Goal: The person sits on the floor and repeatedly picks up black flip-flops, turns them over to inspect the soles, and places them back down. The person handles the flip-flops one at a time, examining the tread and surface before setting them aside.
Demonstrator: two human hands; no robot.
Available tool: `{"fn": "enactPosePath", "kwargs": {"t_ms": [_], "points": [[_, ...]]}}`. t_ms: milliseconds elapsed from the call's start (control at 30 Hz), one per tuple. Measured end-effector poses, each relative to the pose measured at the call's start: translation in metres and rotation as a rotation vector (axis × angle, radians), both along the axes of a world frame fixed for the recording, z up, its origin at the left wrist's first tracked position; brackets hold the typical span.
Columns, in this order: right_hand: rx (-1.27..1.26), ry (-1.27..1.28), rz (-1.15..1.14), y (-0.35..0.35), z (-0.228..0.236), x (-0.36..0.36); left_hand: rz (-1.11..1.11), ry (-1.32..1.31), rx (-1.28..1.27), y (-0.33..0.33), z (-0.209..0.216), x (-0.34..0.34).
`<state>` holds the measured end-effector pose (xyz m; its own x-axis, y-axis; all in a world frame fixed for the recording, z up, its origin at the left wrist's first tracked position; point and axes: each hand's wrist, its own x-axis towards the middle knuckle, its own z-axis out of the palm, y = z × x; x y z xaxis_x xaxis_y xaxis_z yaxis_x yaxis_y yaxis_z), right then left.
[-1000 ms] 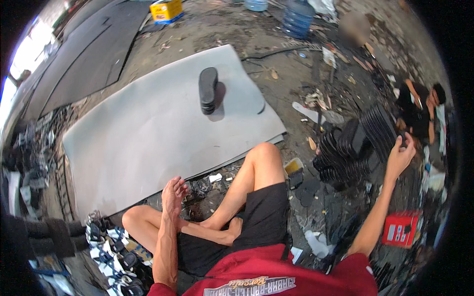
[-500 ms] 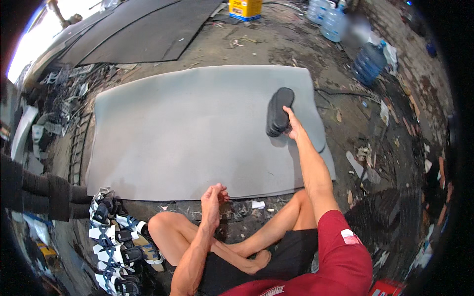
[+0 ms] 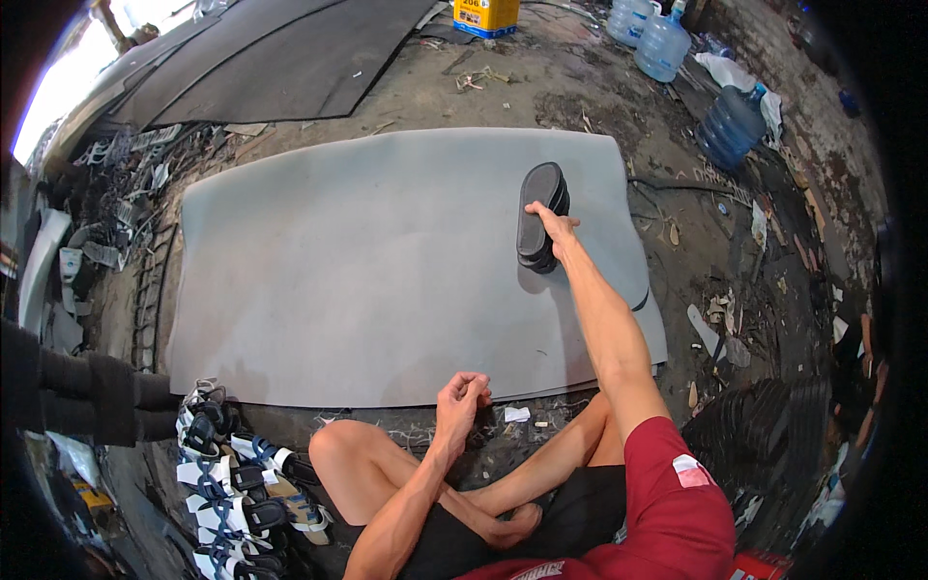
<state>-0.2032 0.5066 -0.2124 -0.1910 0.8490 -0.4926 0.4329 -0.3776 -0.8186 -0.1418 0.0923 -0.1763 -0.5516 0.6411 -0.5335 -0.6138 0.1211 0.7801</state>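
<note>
A stack of black shoe soles (image 3: 535, 232) stands toward the right side of a large grey foam sheet (image 3: 377, 261). My right hand (image 3: 555, 227) grips this stack from its right side, the thumb over the top sole and the fingers hidden behind. Below the sheet's near edge, my left hand (image 3: 462, 401) hovers over my crossed legs, fingers curled together, with nothing seen in it.
Several white and navy sandals (image 3: 224, 503) lie in rows at lower left. Dark stacked soles (image 3: 759, 435) sit at right. Blue water jugs (image 3: 662, 48), a yellow tin (image 3: 485, 16) and a black sheet (image 3: 261, 63) lie beyond. Scraps (image 3: 715, 324) litter the floor.
My right hand has tilted the soles so the top one faces me more, shifting them slightly left. My left hand has moved right. The view has shifted a little.
</note>
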Motion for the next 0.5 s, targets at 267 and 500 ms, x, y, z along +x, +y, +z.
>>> {"fn": "enactPosePath", "kwargs": {"t_ms": [267, 500], "points": [[0.942, -0.445, 0.384, -0.147, 0.071, 0.101, 0.12, 0.052, -0.033, -0.015, -0.007, -0.008], [0.894, -0.609, 0.424, -0.186, -0.009, 0.176, 0.025, 0.087, -0.046, -0.009, -0.007, -0.001]]}}
